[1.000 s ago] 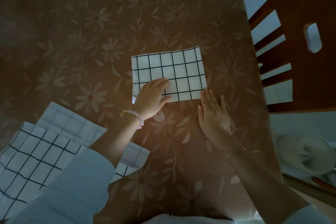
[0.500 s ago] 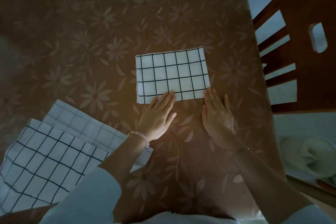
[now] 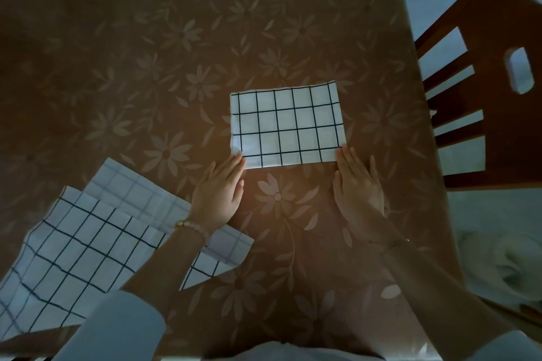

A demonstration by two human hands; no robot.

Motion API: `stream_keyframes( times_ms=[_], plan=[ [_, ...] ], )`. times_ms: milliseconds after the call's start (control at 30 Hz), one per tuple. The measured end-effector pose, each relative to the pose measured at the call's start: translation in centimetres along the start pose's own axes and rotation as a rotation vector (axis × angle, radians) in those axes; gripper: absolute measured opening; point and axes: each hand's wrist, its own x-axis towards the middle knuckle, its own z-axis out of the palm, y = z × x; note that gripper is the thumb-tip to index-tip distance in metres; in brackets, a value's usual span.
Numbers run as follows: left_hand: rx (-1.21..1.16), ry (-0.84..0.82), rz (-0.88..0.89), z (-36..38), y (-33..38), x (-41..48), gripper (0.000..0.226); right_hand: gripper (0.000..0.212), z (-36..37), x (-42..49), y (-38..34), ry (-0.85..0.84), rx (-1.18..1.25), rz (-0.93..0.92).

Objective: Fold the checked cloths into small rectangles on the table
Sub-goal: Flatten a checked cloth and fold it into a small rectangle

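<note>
I see a table (image 3: 409,73) under a brown covering (image 3: 152,47) printed with pale flowers and leaves. Both hands lie flat on it with fingers straight, the left hand (image 3: 221,193) and the right hand (image 3: 357,184) well apart. Just beyond their fingertips lies a folded cloth (image 3: 286,129), a small white rectangle with dark grid lines. Its near corners meet the fingertips of each hand. Back under my left forearm two unfolded cloths lie spread and overlapping: a pale-lined cloth (image 3: 137,196) nearer the left hand, and a dark-lined cloth (image 3: 73,246) farther out to its left.
</note>
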Motion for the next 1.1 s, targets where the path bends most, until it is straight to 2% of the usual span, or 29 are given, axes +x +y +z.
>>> stream_keyframes(
  times_ms=[133,367,500,600,700,767,900,1033,1100],
  plan=[
    [0.078,0.094,-0.013,-0.4,0.6,1.1,0.032,0.049,-0.3,0.3,0.0,0.011,0.016,0.006],
    [0.134,0.078,-0.064,-1.4,2.0,2.2,0.023,0.053,-1.1,0.7,-0.3,0.006,-0.008,0.019],
    [0.051,0.102,-0.138,-1.3,2.9,1.8,0.026,0.05,-1.3,0.9,-0.3,0.001,-0.043,0.018],
    [-0.082,0.125,-0.213,-1.3,3.5,1.5,0.028,0.043,-1.6,1.4,0.1,0.089,-0.063,-0.028],
    [-0.151,0.161,-0.158,-1.5,4.7,1.1,0.024,0.034,-2.0,2.2,0.7,0.157,-0.143,-0.124],
    [-0.265,0.152,-0.171,-1.6,5.7,1.0,0.02,0.024,-2.1,2.6,1.0,0.165,-0.209,-0.188],
    [-0.654,0.042,-0.315,-1.2,7.6,1.0,0.019,0.014,-2.1,3.1,1.4,0.161,-0.331,-0.269],
    [-1.118,-0.014,-0.603,-2.2,9.5,1.8,0.019,0.005,-2.1,3.2,1.5,0.207,-0.327,-0.279],
    [-1.206,-0.062,-0.666,-2.7,10.0,2.1,0.023,0.004,-2.1,2.9,1.4,0.23,-0.303,-0.269]
  ],
)
